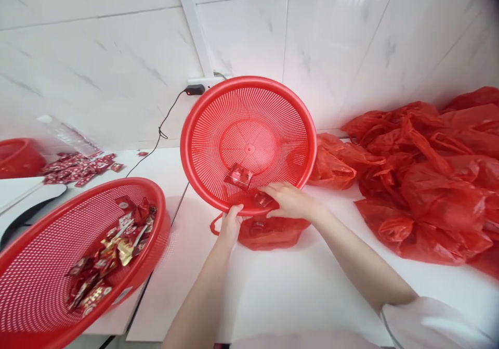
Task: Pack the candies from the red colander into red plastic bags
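Note:
A red plastic mesh basket (249,91) is tipped toward me, its lower rim over a red plastic bag (273,237) on the white table. My left hand (232,224) grips that rim, thumb on top and the other fingers hidden below. Reaching over the rim at the right, my right hand (290,201) has its fingers stretched out and its thumb apart. Its fingertips are beside a small dark red packet (262,199) near the rim; whether they touch it I cannot tell. Another shiny red packet (239,176) lies further in.
A second red basket (156,193) at the left holds several red and gold packets (111,255). Small red packets (80,168) are piled behind it beside a clear bottle (68,133). Filled red bags (429,182) stand at the right. A black cable (160,130) runs from a plug (195,90).

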Demonstrator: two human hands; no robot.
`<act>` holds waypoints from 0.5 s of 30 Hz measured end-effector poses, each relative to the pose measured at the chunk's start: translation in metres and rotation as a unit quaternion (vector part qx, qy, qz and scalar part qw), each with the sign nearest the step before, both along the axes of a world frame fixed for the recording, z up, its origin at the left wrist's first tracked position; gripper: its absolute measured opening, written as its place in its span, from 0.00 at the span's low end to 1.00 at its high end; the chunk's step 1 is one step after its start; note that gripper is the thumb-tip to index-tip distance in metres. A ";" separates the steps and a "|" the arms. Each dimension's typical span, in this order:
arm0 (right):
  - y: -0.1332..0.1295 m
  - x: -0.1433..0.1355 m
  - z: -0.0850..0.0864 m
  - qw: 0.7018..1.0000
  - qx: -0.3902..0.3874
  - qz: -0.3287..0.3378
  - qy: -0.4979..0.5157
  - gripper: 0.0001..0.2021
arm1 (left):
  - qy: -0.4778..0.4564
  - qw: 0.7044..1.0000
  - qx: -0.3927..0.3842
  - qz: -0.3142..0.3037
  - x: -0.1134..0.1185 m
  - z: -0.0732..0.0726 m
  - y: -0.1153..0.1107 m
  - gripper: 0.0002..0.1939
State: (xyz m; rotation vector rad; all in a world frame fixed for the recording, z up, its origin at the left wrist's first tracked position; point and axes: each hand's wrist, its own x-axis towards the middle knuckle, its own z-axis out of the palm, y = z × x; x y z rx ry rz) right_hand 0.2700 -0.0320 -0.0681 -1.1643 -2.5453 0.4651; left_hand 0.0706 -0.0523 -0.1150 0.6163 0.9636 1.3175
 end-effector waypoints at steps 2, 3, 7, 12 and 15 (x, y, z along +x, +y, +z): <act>-0.001 0.003 0.007 0.999 -0.029 0.017 0.037 0.22 | 0.002 1.000 -0.005 0.004 -0.003 -0.002 0.002 0.14; -0.001 0.004 0.012 0.997 -0.038 0.021 0.062 0.18 | 0.004 1.000 -0.009 0.010 -0.004 -0.002 0.003 0.14; -0.004 0.008 0.024 0.986 -0.046 -0.058 0.151 0.09 | 0.021 0.998 -0.030 0.049 -0.012 0.003 0.008 0.15; -0.001 0.013 0.025 0.960 -0.039 -0.196 0.197 0.27 | 0.029 0.997 -0.050 0.056 -0.016 0.010 0.011 0.13; 0.001 0.015 0.026 0.952 -0.033 -0.216 0.212 0.28 | 0.015 0.998 -0.050 0.042 -0.017 0.010 0.012 0.12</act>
